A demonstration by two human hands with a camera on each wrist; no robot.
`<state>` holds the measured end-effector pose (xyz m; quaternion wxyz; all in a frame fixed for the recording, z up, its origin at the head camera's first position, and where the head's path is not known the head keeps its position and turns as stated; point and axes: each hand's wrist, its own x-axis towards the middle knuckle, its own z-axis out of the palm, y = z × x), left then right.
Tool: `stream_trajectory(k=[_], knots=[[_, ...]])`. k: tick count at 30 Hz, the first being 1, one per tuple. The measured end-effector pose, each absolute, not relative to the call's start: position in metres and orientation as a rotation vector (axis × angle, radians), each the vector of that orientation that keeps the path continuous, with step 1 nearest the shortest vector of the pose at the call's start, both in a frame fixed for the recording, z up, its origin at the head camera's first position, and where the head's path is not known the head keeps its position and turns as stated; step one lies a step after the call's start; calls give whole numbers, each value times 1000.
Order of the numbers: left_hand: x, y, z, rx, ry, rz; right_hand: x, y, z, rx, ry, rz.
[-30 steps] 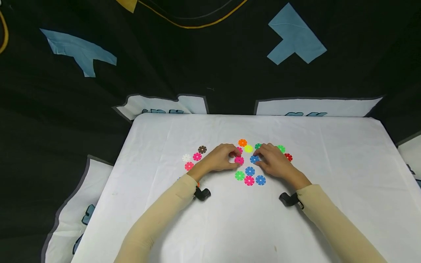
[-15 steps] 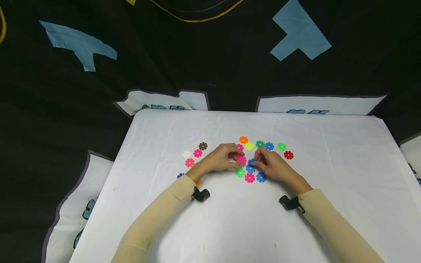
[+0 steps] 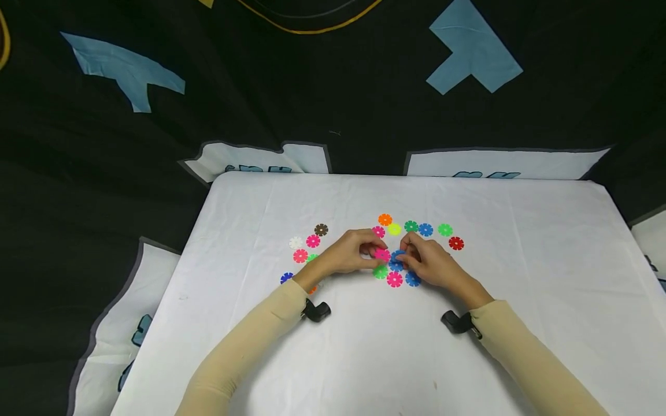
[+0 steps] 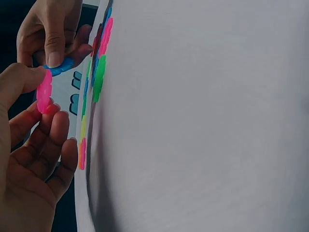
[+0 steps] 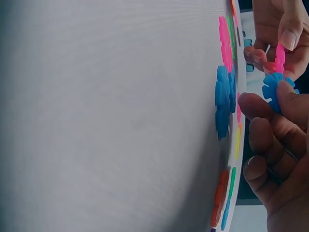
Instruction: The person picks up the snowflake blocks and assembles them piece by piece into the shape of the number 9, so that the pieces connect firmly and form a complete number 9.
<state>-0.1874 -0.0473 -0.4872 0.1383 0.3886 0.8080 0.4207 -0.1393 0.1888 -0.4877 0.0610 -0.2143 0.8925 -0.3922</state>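
Observation:
My left hand (image 3: 354,252) pinches a pink notched plastic disc (image 4: 44,91) between thumb and fingers. In my right hand (image 3: 432,263) a blue notched disc (image 5: 273,92) is gripped between thumb and forefinger. Both discs are held above the table, and the right wrist view shows them meeting at their edges, the pink one standing at an angle to the blue. Whether their slots are engaged I cannot tell. Just below the hands lie a green disc (image 3: 380,271), a pink disc (image 3: 394,279) and a blue disc (image 3: 413,278).
The white-covered table (image 3: 364,352) carries several more discs. Left of my left arm are a brown disc (image 3: 321,230) and a white disc (image 3: 295,242), among others. Beyond the hands lie an orange disc (image 3: 385,219) and a red disc (image 3: 456,243). Dark cloth (image 3: 312,92) hangs behind.
My right hand has moved slightly left with the blue disc, bringing it up to the pink one. The left hand has stayed nearly in place. The head view has tilted slightly.

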Motion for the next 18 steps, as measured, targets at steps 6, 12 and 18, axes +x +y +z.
stream_trajectory(k=[6, 12, 18], knots=[[-185, -46, -485, 1120, 2306, 1244, -137, 188, -485, -704, 2702, -1199], [-183, -44, -486, 1085, 2265, 1272, -135, 188, -488, -753, 2704, -1214], [-179, -46, -487, 871, 2140, 1347, -133, 188, -488, -810, 2770, -1205]])
